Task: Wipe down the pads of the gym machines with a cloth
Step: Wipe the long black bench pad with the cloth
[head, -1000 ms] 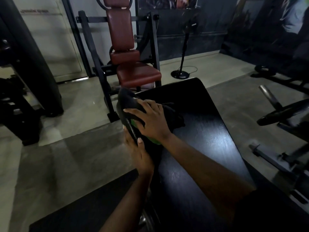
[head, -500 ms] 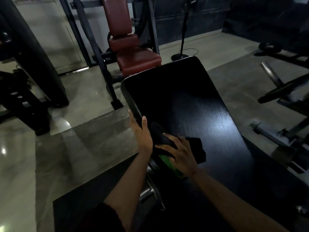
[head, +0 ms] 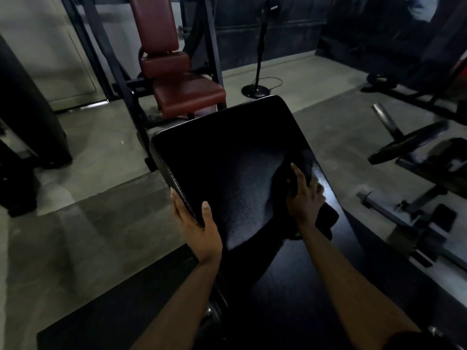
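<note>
The black textured vinyl bench pad (head: 227, 157) is being wiped: its left edge is gripped by the left hand (head: 199, 223), the dark bunched cloth (head: 303, 160) clutched at its right by the right hand (head: 305, 200). A pressed sweep seems needed next.

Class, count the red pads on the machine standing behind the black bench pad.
3. The tall backrest at the top, a short cushion directly below it, and the seat lowest, nearest the black bench pad. The frame cuts off above the backrest, so another may be hidden.
</note>
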A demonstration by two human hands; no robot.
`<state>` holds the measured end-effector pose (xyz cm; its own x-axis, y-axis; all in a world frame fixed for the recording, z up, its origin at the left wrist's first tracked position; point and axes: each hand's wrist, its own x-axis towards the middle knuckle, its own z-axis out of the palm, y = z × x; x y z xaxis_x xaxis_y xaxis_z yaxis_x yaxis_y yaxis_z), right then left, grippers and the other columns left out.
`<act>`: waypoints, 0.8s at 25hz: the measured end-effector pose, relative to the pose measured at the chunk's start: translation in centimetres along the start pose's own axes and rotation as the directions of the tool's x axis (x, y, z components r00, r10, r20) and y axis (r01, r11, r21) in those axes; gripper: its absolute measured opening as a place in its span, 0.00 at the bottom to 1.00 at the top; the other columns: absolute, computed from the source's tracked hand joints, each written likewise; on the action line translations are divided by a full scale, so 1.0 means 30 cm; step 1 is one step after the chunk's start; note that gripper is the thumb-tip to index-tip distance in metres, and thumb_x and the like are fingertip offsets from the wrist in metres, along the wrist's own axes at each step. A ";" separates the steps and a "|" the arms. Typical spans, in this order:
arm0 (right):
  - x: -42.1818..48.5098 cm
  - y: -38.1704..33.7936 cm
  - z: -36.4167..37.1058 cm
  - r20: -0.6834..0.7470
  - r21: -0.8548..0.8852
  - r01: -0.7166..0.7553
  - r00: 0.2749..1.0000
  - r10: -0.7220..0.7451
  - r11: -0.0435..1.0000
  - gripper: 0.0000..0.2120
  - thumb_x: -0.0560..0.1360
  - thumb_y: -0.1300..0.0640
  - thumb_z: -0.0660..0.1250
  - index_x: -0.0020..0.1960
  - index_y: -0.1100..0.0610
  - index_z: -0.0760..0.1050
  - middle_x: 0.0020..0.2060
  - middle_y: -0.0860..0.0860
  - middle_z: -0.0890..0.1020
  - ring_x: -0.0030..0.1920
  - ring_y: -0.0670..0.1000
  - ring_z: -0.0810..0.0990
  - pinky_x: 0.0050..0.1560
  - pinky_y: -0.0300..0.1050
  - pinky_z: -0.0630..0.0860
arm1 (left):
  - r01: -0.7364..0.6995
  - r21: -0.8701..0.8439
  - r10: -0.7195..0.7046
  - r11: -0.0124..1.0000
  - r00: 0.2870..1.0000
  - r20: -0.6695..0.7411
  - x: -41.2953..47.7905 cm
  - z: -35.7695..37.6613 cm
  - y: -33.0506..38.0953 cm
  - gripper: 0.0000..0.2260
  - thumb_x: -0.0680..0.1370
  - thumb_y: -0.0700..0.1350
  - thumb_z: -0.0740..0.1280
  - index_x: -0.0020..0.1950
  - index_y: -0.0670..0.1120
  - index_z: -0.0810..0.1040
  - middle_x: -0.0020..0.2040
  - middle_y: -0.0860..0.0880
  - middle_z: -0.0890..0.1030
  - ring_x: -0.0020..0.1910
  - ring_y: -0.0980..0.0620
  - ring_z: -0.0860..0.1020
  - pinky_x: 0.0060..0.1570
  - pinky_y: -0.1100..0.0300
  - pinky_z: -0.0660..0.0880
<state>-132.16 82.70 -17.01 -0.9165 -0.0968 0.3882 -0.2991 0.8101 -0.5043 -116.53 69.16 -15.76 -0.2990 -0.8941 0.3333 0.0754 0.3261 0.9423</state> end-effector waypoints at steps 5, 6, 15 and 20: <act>-0.294 -0.170 -0.006 -0.024 0.079 0.209 0.978 -0.208 0.975 0.19 0.76 0.43 0.56 0.66 0.41 0.70 0.66 0.54 0.71 0.59 0.56 0.69 0.56 0.56 0.70 | 0.021 -0.005 -0.021 1.000 0.999 0.037 -0.002 -0.015 0.009 0.32 0.76 0.55 0.57 0.75 0.41 0.55 0.75 0.42 0.60 0.72 0.56 0.58 0.66 0.79 0.51; -0.348 -0.202 -0.019 -0.016 0.097 0.261 0.965 -0.261 0.960 0.19 0.75 0.44 0.57 0.65 0.42 0.71 0.66 0.54 0.71 0.59 0.55 0.68 0.56 0.54 0.70 | 0.046 0.002 -0.046 0.999 0.998 0.051 -0.002 -0.020 0.019 0.32 0.76 0.55 0.56 0.76 0.41 0.54 0.75 0.42 0.59 0.72 0.57 0.57 0.65 0.80 0.50; -0.537 -0.442 -0.114 0.140 0.304 0.359 0.899 -0.414 0.882 0.24 0.71 0.58 0.70 0.64 0.43 0.72 0.63 0.53 0.75 0.59 0.55 0.75 0.56 0.44 0.71 | 0.346 -0.065 -0.290 0.936 0.864 0.411 0.150 -0.287 -0.034 0.24 0.81 0.45 0.57 0.76 0.50 0.53 0.76 0.48 0.57 0.74 0.51 0.58 0.72 0.58 0.57; -0.524 -0.801 -0.022 0.140 0.383 0.431 0.847 -0.513 0.817 0.24 0.71 0.56 0.71 0.65 0.44 0.72 0.61 0.53 0.75 0.58 0.54 0.75 0.57 0.46 0.73 | 0.242 0.250 -0.322 0.937 0.878 0.355 0.463 -0.716 -0.240 0.27 0.79 0.52 0.61 0.76 0.50 0.55 0.75 0.47 0.61 0.73 0.48 0.62 0.72 0.48 0.60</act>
<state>-110.37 65.14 -10.48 -0.6602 -0.5779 0.4797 -0.7412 0.3983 -0.5403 -100.78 47.80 -17.27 -0.6248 -0.7805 -0.0212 -0.2396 0.1659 0.9566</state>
